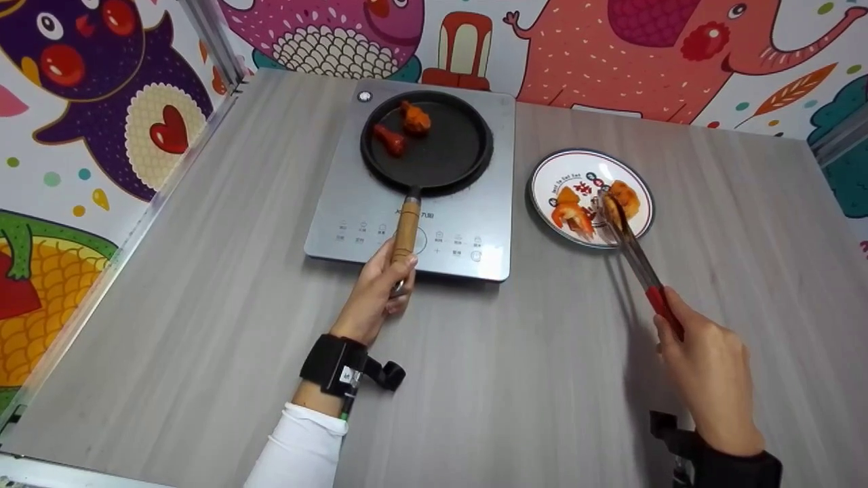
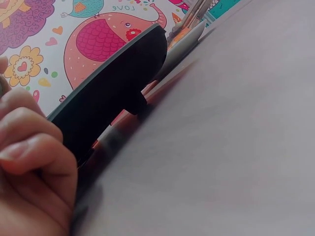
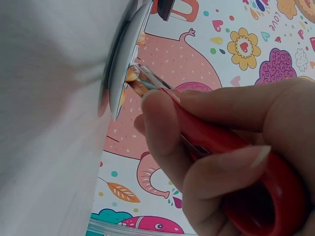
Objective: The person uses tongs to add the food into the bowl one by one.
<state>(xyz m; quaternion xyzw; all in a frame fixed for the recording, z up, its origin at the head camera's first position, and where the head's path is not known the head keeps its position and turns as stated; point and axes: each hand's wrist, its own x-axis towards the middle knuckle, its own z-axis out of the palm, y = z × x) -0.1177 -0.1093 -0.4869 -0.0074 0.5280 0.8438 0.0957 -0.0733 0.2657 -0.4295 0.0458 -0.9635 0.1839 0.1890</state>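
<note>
On the hob (image 1: 468, 218), near 12 o'clock in my head view, I read 九阳 and a plus sign; its key labels are too small. The plate (image 1: 545, 186), between 2 and 3, carries print I can't resolve. The wall (image 3: 276, 20) says LOVE between 1 and 2 in my right wrist view.

A hand could pass over the table (image 1: 203, 305) left of the cooker (image 1: 451, 213), or between cooker and plate (image 1: 576, 163). Pan handle (image 1: 406, 227) and left hand (image 1: 380, 291) block the cooker's near side; tongs (image 1: 639, 261) and right hand (image 1: 712, 373) bar the plate's near right; the wall (image 1: 644, 61) closes the far side.
</note>
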